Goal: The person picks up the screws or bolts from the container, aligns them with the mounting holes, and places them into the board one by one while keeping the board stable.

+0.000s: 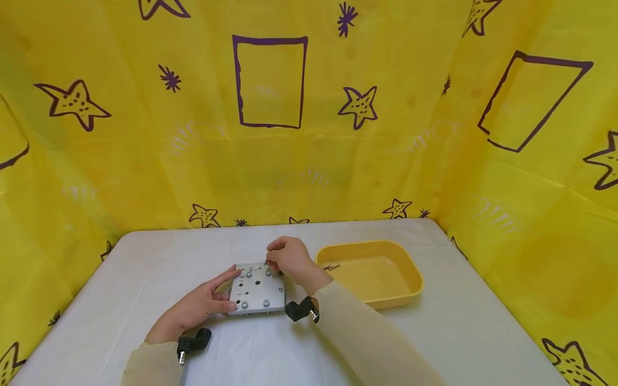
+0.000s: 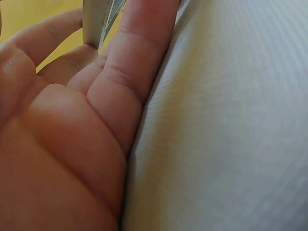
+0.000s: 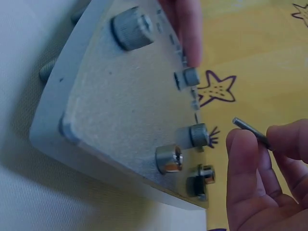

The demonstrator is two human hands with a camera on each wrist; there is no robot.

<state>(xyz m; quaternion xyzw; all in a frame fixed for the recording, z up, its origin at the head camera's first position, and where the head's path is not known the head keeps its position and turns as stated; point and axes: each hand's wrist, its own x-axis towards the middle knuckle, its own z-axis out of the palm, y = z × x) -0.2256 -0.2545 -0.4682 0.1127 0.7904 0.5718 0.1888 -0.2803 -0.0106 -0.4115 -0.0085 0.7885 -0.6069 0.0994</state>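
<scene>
A light grey metal plate (image 1: 266,291) with several holes sits on the table, raised slightly at its front. Socket head bolts (image 3: 131,29) stand in its top, and threaded ends show beneath it in the right wrist view. My left hand (image 1: 205,300) grips the plate's left edge, thumb near the front corner and a finger at the back corner. Over the back edge, my right hand (image 1: 292,257) pinches a slim metal pin (image 3: 251,131) between thumb and fingertip. The pin's free end points toward the plate. A shiny metal bushing (image 3: 168,159) stands near the plate's edge.
A yellow tray (image 1: 418,279) stands right of the plate, partly behind my right forearm. Small metal parts (image 1: 331,267) lie at its left side. The white table (image 1: 270,348) is bounded by a yellow patterned curtain (image 1: 270,171) at the back and sides.
</scene>
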